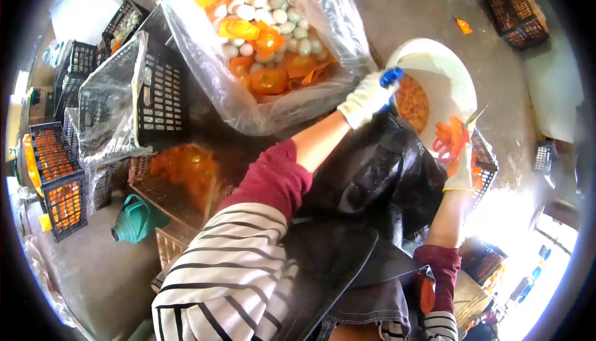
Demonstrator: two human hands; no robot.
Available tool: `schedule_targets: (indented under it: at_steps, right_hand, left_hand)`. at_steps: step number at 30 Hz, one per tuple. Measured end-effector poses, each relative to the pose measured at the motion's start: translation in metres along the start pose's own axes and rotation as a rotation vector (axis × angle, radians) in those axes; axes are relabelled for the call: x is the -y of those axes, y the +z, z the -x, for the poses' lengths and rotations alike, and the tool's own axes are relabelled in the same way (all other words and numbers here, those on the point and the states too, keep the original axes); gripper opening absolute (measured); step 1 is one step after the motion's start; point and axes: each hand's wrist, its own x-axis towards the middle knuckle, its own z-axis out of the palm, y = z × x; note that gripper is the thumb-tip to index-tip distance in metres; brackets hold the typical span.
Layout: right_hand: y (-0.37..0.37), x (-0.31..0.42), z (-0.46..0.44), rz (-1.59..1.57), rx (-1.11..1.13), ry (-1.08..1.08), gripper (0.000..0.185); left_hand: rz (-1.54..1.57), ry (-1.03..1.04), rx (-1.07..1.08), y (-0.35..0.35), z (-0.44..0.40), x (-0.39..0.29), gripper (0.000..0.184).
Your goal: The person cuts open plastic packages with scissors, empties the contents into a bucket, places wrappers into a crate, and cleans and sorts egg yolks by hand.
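Striped sleeve nearest, left fingers grip blue object, right fingers scissors

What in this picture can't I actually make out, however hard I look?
All in the head view:
- Blue object: partly covered by the left hand; type unclear.
- White bucket: black sheeting hides its near side; the orange contents are too blurred to identify.
- Clear plastic liner: cut off by the top edge.
- Far right background: lost in glare.
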Motion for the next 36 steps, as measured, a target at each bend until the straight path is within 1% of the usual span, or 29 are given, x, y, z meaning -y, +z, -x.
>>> schedule_targets:
  at_steps: [2,4,5,6,7,8,9,11,13,14,15,16,17,18,19,20,21,22,23,24,25,27,28,29,30,31,33,34,36]
  right_hand:
    - [0.011,0.006,0.011,0.032,-0.072,-0.022,0.052]
    - [0.02,0.008,0.016,0.156,-0.167,-0.055,0.051]
    - [0.013,0.004,0.015,0.096,-0.124,-0.086,0.05]
    - [0.001,-0.002,0.014,0.039,-0.081,-0.116,0.049]
    - [-0.009,-0.007,0.012,-0.014,-0.035,-0.147,0.049]
    - [-0.016,-0.009,0.009,-0.023,-0.037,-0.147,0.047]
    - [-0.021,-0.012,0.005,-0.035,-0.04,-0.147,0.045]
    - [-0.019,-0.013,0.008,-0.055,-0.054,-0.192,0.041]
    - [0.001,-0.003,0.012,-0.072,-0.063,-0.288,0.037]
    - [-0.001,-0.004,0.009,-0.135,-0.047,-0.302,0.04]
    - [0.012,0.009,0.017,-0.241,-0.155,-0.254,0.043]
    - [0.009,0.003,0.01,-0.221,-0.17,-0.313,0.043]
    - [-0.004,-0.007,-0.002,0.036,-0.141,-0.446,0.041]
    - [-0.015,-0.016,-0.012,0.279,-0.143,-0.591,0.039]
    - [-0.029,-0.021,-0.024,0.157,-0.087,-0.568,0.036]
    - [-0.043,-0.026,-0.035,0.034,-0.036,-0.541,0.033]
    - [-0.03,-0.014,-0.025,-0.088,-0.018,-0.408,0.034]
    - [-0.014,-0.001,-0.015,-0.214,-0.015,-0.276,0.034]
    - [-0.01,-0.003,-0.017,-0.137,-0.06,-0.27,0.037]
    - [-0.007,-0.004,-0.018,-0.061,-0.11,-0.265,0.04]
    - [0.0,0.002,-0.01,-0.073,-0.1,-0.229,0.04]
    - [0.018,0.013,0.013,-0.106,-0.09,-0.157,0.041]
    - [0.021,0.012,0.014,-0.088,-0.146,-0.175,0.042]
    - [0.014,0.007,0.011,-0.042,-0.135,-0.196,0.042]
    - [0.002,0.0,0.006,0.003,-0.121,-0.218,0.042]
    - [0.002,0.0,0.003,0.038,-0.161,-0.19,0.042]
    - [0.006,0.005,0.002,0.078,-0.183,-0.158,0.042]
    - [0.009,0.01,0.004,0.083,-0.168,-0.154,0.043]
    - [0.009,0.009,0.001,0.135,-0.104,-0.201,0.045]
  left_hand:
    - [0.236,-0.033,-0.071,0.011,-0.032,0.056,0.036]
    - [-0.253,-0.007,-0.109,0.004,-0.018,0.046,0.042]
    - [-0.194,-0.173,-0.081,0.004,-0.009,0.05,0.048]
    - [-0.35,-0.307,0.049,0.005,-0.007,0.09,0.042]
    - [-0.6,-0.313,0.274,-0.009,0.017,0.092,0.042]
    - [-0.834,-0.263,0.503,-0.024,0.041,0.093,0.044]
    - [-0.892,-0.32,0.465,-0.037,0.066,0.084,0.042]
    - [-0.871,-0.447,0.423,-0.071,0.101,0.091,0.04]
    - [-0.806,-0.397,0.291,-0.113,0.143,0.067,0.039]
    - [-0.903,-0.244,0.452,-0.139,0.158,0.066,0.037]
    - [-0.975,-0.462,0.499,-0.151,0.17,0.047,0.046]
    - [-0.919,-0.7,0.475,-0.15,0.171,-0.03,0.046]
    - [-0.861,-0.696,0.494,-0.154,0.173,-0.096,0.041]
    - [-0.689,-0.578,0.405,-0.169,0.182,-0.088,0.037]
    - [-0.516,-0.456,0.311,-0.182,0.189,-0.079,0.033]
    - [-0.317,-0.428,0.185,-0.183,0.18,-0.086,0.03]
    - [-0.116,-0.393,0.061,-0.182,0.163,-0.093,0.031]
    - [-0.461,-0.285,-0.085,-0.179,0.148,-0.09,0.032]
    - [-0.803,0.006,-0.107,-0.177,0.132,-0.076,0.034]
    - [-0.917,0.102,-0.108,-0.171,0.112,-0.067,0.031]
    - [-1.102,0.109,0.002,-0.169,0.092,-0.05,0.032]
    - [-1.226,0.117,0.043,-0.166,0.053,-0.012,0.038]
    - [-1.263,0.056,0.036,-0.163,0.037,0.012,0.045]
    - [-1.301,-0.006,0.025,-0.16,0.024,0.032,0.052]
    - [-1.433,-0.097,0.089,-0.156,0.018,0.042,0.061]
    - [-1.598,-0.175,0.159,-0.153,0.01,0.055,0.065]
    - [-1.636,-0.187,0.216,-0.148,0.004,0.072,0.068]
    - [-1.588,-0.099,0.098,-0.147,0.006,0.074,0.053]
    - [-1.482,-0.317,0.276,-0.153,-0.01,0.077,0.041]
